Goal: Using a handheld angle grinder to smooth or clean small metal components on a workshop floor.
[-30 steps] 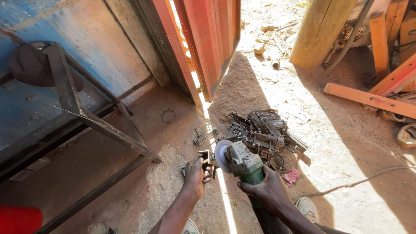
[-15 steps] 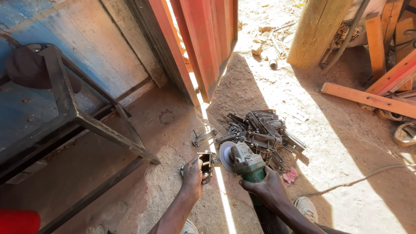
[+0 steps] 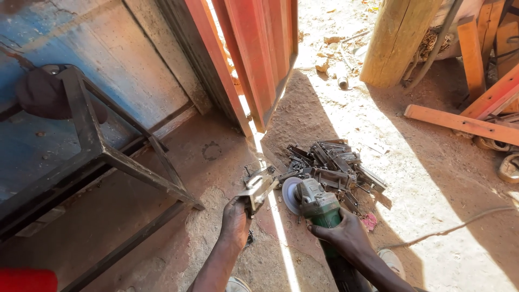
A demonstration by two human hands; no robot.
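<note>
Both forearms reach forward, left hand (image 3: 235,220) and right hand (image 3: 346,236) each closed in a grip.

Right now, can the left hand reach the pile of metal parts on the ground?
Probably not directly: the left hand already holds a metal piece, and the angle grinder in the right hand lies between it and the pile.

A: Where is there free room around the hands?

B: Bare dirt floor (image 3: 432,178) lies open to the right, sunlit, crossed only by a thin grey cable (image 3: 448,230)

A: And ahead?

B: A heap of dark scrap-metal pieces (image 3: 335,165) sits just beyond the green angle grinder (image 3: 316,203), blocking the way forward. The red corrugated metal door (image 3: 265,54) stands behind it.

A: Left side?

B: The dark angle-iron frame (image 3: 108,157) slants across the ground there; a strip of bare earth remains between its foot and the left hand (image 3: 235,221)
</note>
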